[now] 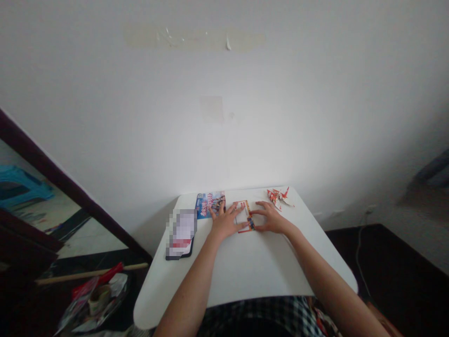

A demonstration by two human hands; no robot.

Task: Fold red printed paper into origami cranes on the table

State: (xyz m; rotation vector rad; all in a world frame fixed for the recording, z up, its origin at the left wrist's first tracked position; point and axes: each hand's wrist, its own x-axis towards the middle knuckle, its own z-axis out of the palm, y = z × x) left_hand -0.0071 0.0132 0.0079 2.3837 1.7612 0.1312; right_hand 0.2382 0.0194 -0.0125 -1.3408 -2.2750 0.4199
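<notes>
A small printed paper (242, 216), white with orange, red and blue edging, lies on the white table (256, 267) between my hands. My left hand (223, 223) is spread, its thumb and some fingertips on the left part of this paper. Other fingers of it reach over a blue printed leaflet (202, 206). At the paper's right edge, my right hand (272, 219) rests with fingers apart, thumb and fingertips touching the edge. Beyond the right hand sits a red and white folded paper figure (279, 196) with pointed tips.
On the table's left side lies a phone (182, 231), its screen blurred out. A pale wall (245, 150) rises behind the table. On the floor at left are a plastic bag (98, 299) and a wooden stick (135, 267); a mirror-like panel (87, 229) leans there.
</notes>
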